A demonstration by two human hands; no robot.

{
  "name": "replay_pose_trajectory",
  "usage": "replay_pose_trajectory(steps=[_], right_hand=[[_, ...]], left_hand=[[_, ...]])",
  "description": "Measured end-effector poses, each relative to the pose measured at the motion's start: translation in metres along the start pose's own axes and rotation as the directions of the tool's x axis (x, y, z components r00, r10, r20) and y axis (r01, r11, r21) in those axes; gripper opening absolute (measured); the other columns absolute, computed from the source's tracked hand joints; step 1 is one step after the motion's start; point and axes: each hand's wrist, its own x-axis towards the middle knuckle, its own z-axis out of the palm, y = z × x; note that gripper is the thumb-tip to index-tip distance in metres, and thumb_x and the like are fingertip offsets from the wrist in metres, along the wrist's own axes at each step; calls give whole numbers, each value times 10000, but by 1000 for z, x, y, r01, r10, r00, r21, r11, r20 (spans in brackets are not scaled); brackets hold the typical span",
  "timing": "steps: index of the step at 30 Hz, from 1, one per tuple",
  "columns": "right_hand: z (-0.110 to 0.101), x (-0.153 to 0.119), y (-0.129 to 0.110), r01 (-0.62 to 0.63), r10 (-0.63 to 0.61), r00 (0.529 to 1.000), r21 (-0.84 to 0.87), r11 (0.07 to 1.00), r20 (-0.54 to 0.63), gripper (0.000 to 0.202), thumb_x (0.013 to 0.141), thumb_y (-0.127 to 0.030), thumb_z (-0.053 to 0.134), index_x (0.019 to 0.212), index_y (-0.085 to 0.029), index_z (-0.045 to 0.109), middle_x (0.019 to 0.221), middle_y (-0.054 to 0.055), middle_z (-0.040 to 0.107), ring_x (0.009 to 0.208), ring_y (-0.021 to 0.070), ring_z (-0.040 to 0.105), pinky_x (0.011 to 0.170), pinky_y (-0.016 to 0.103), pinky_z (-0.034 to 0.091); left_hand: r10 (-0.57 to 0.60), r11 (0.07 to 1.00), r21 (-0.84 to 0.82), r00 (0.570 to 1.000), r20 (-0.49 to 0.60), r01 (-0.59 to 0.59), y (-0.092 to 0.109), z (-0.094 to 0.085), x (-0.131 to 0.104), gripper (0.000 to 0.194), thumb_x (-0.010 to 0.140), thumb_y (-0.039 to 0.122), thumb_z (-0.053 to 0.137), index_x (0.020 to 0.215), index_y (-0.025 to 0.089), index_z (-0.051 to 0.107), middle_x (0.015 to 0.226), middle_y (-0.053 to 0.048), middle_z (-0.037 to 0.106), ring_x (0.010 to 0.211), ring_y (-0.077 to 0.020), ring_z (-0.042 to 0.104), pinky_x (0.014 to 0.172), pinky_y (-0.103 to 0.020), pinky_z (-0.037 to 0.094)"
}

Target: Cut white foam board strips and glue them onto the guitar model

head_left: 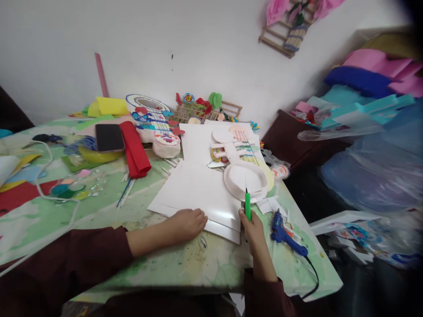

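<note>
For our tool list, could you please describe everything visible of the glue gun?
The blue, plastic-looking glue gun lies on the green table, right of the right hand and near paper scraps. Its front end points away; the handle slants rightward, with a dark cord trailing towards the near edge. No hand holds it.

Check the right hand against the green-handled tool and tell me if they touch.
Touching. The head view shows the right hand closed around the lower end of the green-handled tool, the thumb against its side.
</note>
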Motion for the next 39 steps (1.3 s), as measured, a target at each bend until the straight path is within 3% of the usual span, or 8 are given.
replay_pose_trajectory(steps=[8,16,19,21,25,29,35,39], right_hand=[[-2,-1,-37,-76,33,995,516,853,92,429,677,-485,691,964,-168,652,941,40,680,909,207,598,789,306,455],[-12,3,-100,57,-120,991,657,752,51,340,672,-395,733,924,-193,627,843,4,638,740,135,599,611,228,473],[-10,12,-123,115,-176,984,690,715,18,341,681,-430,705,905,-191,609,847,-1,614,609,107,575,473,207,428],[-8,17,-135,158,-243,970,704,692,21,336,697,-442,687,897,-190,594,902,10,605,621,113,590,461,216,434],[0,22,-154,277,-398,916,642,715,48,309,758,-429,640,921,-176,572,744,-7,582,588,115,563,473,227,426],[11,18,-168,427,-517,855,510,747,41,346,811,-422,575,1050,-172,554,586,-59,488,491,93,445,473,225,372],[20,-3,-180,512,-574,812,346,786,103,409,854,-440,510,1167,-177,531,630,-36,505,553,126,467,550,252,400],[28,-26,-175,506,-586,788,344,791,188,363,866,-419,505,1144,-189,545,804,20,588,738,161,549,673,274,449]], left_hand=[[-39,994,100,994,-100,49,-2,-41,-9,319,856,61,444,1161,67,536,1056,-178,630,935,-247,591,700,-352,518],[-83,971,188,949,-305,146,-18,-70,-20,397,868,49,368,1246,93,483,1101,-169,647,1001,-250,609,714,-347,540],[-183,971,48,857,-482,234,-37,-85,-27,373,875,90,367,1221,113,505,1078,-136,667,988,-211,624,771,-319,534],[-343,934,-123,752,-563,335,-51,-101,-32,327,891,157,393,1180,139,545,1058,-110,680,963,-200,636,803,-309,523],[-648,761,-449,500,-575,468,-72,-139,-36,280,885,277,460,1092,166,614,1003,-69,693,882,-202,647,789,-309,512],[-767,641,-676,341,-544,363,-92,-161,-34,286,834,286,524,1085,186,619,1012,-50,684,904,-207,634,800,-320,504],[-850,443,-893,278,-446,-79,-116,-162,-25,341,784,260,580,1109,155,570,1008,-79,672,913,-207,640,823,-365,510],[-897,332,-926,241,-369,-180,-120,-149,-19,323,765,249,601,1071,153,562,961,-72,677,877,-201,649,785,-362,525]])
